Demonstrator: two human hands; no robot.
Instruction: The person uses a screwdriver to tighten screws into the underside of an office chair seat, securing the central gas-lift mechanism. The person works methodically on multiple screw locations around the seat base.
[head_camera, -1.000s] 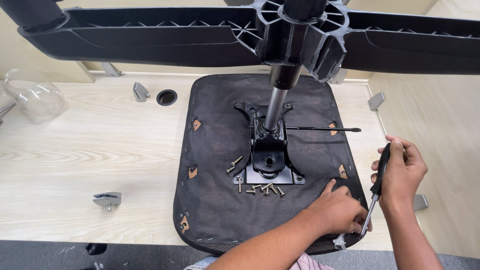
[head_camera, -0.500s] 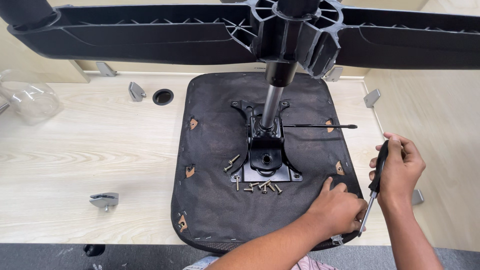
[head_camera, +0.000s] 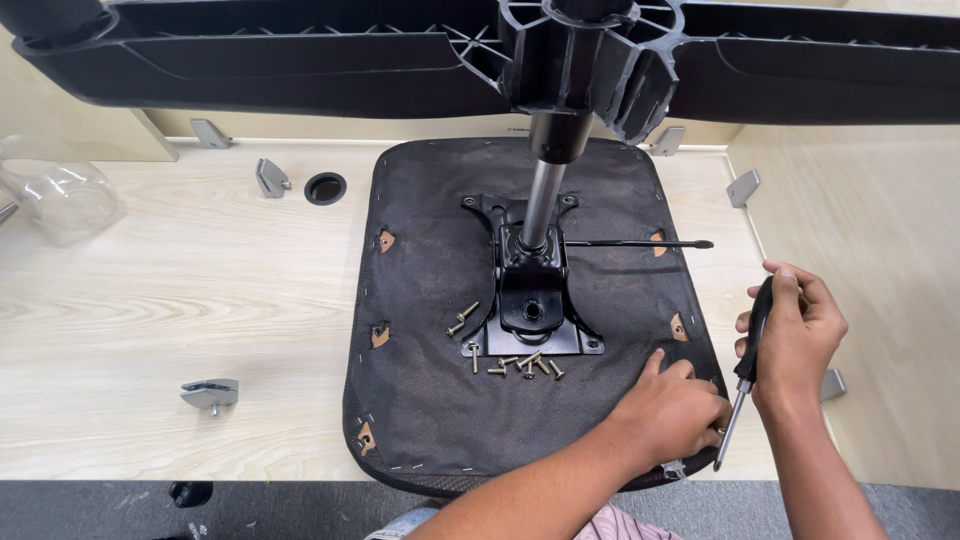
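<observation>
Two hands work at the near right corner of an upturned chair seat (head_camera: 440, 400), a black fabric-covered pad lying flat on a pale wooden table (head_camera: 180, 300). Across the top of the view spreads the chair's black plastic star base (head_camera: 300, 60), raised on a metal post (head_camera: 540, 200) that drops into a black metal bracket plate (head_camera: 530, 300) fixed at the middle of the seat. A thin black lever rod (head_camera: 640, 243) sticks out from the bracket toward the right.

The left hand (head_camera: 672, 412) lies palm down on the seat near its front right edge, fingers held close together and pressed on the fabric, just beside the tool's tip. The right hand (head_camera: 795, 335) is closed around the black handle of a screwdriver (head_camera: 745, 375), fingers curled about it; the tool stands nearly upright, slightly tilted, with its shaft pointing down to the seat's right edge close to the left hand's fingertips.

A clear plastic bag (head_camera: 60, 195) sits at the far left of the table. Small grey metal brackets rest on the table: one (head_camera: 210, 393) left of the seat and another (head_camera: 270, 178) beside a round black hole (head_camera: 325, 187). A loose cluster of screws (head_camera: 520, 365) lies on the seat just in front of the bracket plate, with two more (head_camera: 462, 318) to its left.
</observation>
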